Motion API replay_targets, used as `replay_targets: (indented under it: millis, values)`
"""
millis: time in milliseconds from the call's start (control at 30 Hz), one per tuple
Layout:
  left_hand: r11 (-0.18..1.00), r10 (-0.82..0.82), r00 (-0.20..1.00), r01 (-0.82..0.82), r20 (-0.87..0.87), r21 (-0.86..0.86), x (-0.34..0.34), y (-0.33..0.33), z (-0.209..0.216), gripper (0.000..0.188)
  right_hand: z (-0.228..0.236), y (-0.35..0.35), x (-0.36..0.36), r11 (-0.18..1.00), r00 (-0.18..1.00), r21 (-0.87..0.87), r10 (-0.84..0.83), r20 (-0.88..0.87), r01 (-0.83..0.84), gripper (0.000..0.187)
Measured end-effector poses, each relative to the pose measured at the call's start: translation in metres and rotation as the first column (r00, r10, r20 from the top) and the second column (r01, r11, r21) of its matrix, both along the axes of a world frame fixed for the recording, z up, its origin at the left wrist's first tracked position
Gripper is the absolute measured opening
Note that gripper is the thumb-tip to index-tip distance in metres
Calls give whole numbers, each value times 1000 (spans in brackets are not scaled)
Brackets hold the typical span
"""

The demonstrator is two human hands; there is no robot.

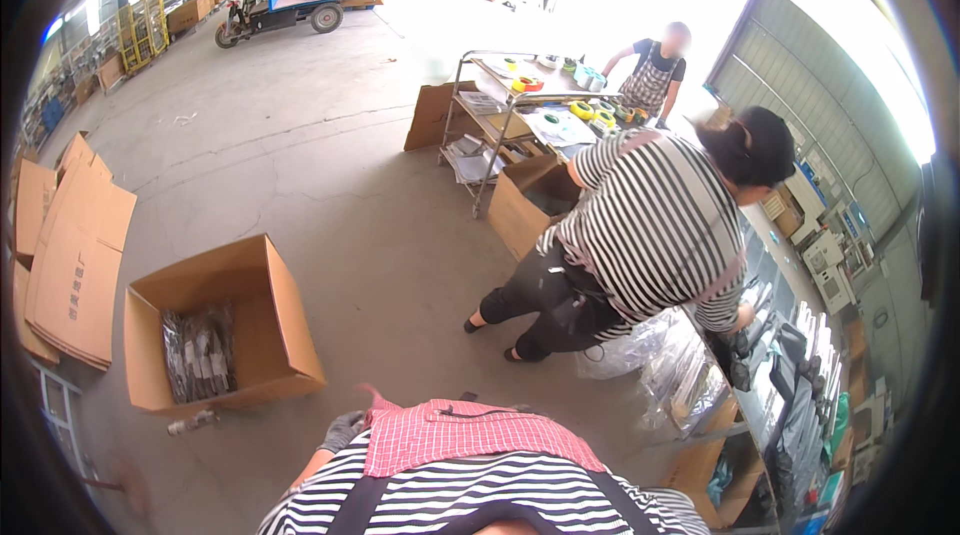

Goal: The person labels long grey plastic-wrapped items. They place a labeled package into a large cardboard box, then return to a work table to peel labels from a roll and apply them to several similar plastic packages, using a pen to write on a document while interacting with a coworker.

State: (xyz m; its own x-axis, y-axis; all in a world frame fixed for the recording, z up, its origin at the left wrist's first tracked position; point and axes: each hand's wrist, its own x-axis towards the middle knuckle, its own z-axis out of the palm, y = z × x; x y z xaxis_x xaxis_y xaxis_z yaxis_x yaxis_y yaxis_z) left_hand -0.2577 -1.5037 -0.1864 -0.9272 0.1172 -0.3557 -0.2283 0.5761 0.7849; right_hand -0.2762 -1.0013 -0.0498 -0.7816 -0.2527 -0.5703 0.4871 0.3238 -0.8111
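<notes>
My left hand (pixel 343 431), in a grey glove, is beside the left edge of my red checked apron (pixel 450 440). Its fingers are too small and partly hidden to show whether they hold anything. My right hand is out of sight. Ahead and to the left, an open cardboard box (pixel 285 315) stands on the floor. Inside it lie several clear plastic packs (pixel 200 350) with dark and light contents. A small plastic-wrapped bundle (pixel 192 422) shows just outside the box's near side.
Flattened cartons (pixel 80 255) lean at the left. A co-worker in a striped shirt (pixel 650 225) reaches over a table piled with dark and silvery packs (pixel 790 375). Behind are a metal trolley (pixel 490 135) with tape rolls, another person (pixel 655 75) and a cargo tricycle (pixel 300 10).
</notes>
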Motion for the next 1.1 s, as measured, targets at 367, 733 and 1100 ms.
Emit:
replay_targets:
  millis: [367,733,1100]
  values:
    - [586,-115,704,-522,701,620,-203,-6,291,27,104,-105,-205,700,812,-607,66,580,377,32]
    - [493,354,932,-255,76,832,-396,-29,262,20,108,-165,-494,776,915,-504,230,-332,-378,16]
    - [813,323,941,-330,99,480,-623,-123,116,20,105,-184,-683,923,964,-345,82,-251,-168,28]
